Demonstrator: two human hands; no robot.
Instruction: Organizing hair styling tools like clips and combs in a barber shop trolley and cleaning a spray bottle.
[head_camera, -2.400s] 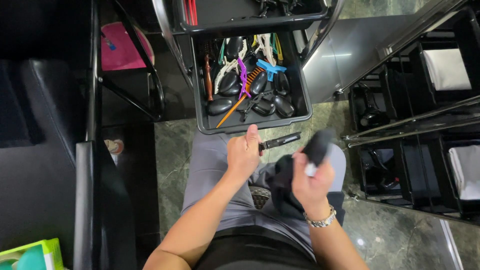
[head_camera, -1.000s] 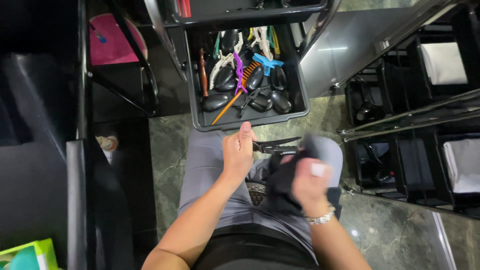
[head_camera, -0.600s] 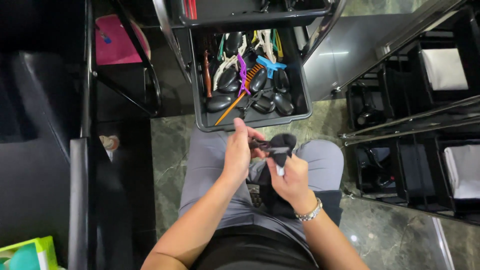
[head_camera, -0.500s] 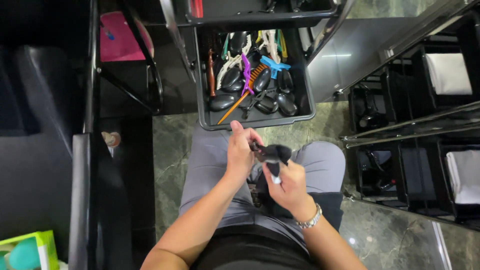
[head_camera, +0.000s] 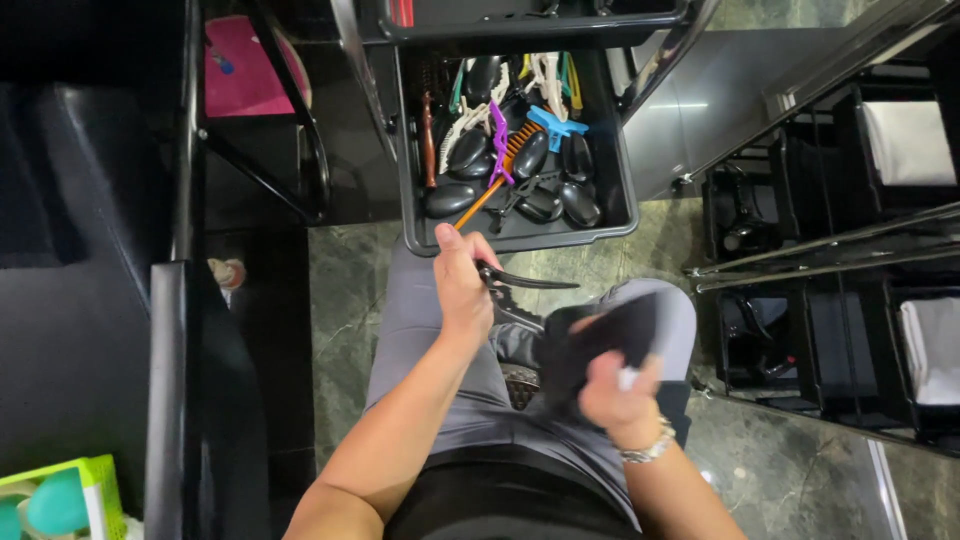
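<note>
My left hand (head_camera: 458, 285) clamped on black hair clip (head_camera: 525, 281), prong out for access; right hand (head_camera: 612, 388) fisted around black cloth (head_camera: 590, 345), bunched as pad; open tray (head_camera: 520, 232) ahead.

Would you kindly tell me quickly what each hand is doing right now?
Left hand: closed on a black hair clip.
Right hand: closed on a black cloth.

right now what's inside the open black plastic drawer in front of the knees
The open black plastic drawer holds glossy black oval clips, a blue claw clip, a purple clip and an orange comb. The tray above covers its back.
</note>
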